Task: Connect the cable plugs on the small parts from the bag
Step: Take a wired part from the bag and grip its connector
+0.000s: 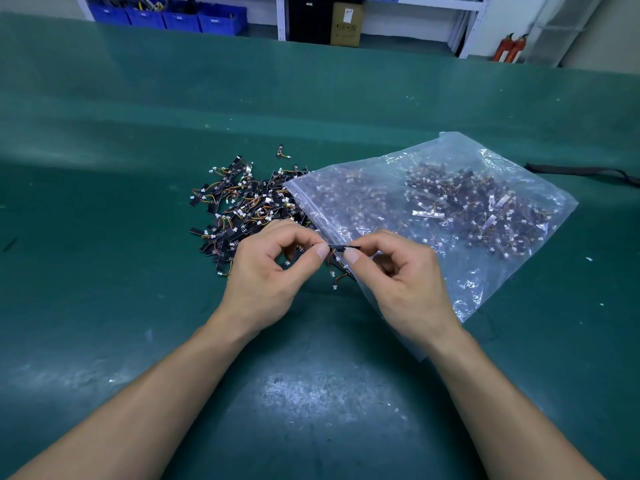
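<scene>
We could read no text, number or brand anywhere. The cardboard box (346, 26) at the back carried a white label (347, 12) and a block of dark print, both too small and blurred for us to make out. The blue bins (180, 19) beside it bore small pale tags, which we likewise could not read.

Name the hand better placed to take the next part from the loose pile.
Left, probably. The left hand hovers at the near edge of the pile; the right hand is over the bag, farther off. Both pinch one small part.
</scene>
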Available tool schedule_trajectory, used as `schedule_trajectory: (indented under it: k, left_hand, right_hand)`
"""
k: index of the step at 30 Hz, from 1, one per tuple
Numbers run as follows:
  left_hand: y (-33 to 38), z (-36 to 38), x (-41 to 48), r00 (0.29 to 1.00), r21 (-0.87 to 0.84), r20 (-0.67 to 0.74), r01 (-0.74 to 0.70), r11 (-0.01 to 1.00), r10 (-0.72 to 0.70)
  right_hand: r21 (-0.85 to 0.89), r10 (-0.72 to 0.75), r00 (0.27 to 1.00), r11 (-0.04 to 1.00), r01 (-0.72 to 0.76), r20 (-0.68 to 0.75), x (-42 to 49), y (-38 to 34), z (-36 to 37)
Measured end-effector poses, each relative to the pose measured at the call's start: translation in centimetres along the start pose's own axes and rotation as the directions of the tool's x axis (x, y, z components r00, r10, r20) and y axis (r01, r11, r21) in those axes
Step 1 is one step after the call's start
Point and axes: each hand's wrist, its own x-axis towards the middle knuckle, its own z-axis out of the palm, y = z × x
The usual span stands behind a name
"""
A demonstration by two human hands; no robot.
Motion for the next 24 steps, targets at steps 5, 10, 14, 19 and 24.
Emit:
schedule_trajectory:
  k: [5,10,14,19,24]
  left_hand:
    - [0.18,0.01,-0.03,1.000,-0.010,0.014,0.015,1.000,-0.015]
    - [0.18,-0.05,-0.14,0.997,-0.031,0.055,0.047,0.998,-0.045]
    - [0.26,0.03,-0.10,0.996,-0.051,0.058,0.075,0.996,-0.072]
    - [0.29,0.21,-0.12,0.993,-0.054,0.048,0.115,0.992,-0.112]
    - [0.42,0.29,-0.15,0.993,-0.051,0.050,0.109,0.993,-0.106]
  right_hand:
    - [0.019,0.006,0.999,1.000,-0.005,-0.032,0.08,-0.14,0.11]
    - [0.064,0.014,0.998,0.998,-0.011,-0.056,0.12,-0.25,0.17]
    - [0.065,0.028,0.999,0.998,-0.026,-0.034,0.05,-0.21,0.17]
    - [0.104,0.053,0.999,0.993,-0.051,-0.014,-0.09,0.00,-0.03]
    - [0.118,0.065,0.998,0.991,-0.062,-0.026,-0.08,-0.20,0.17]
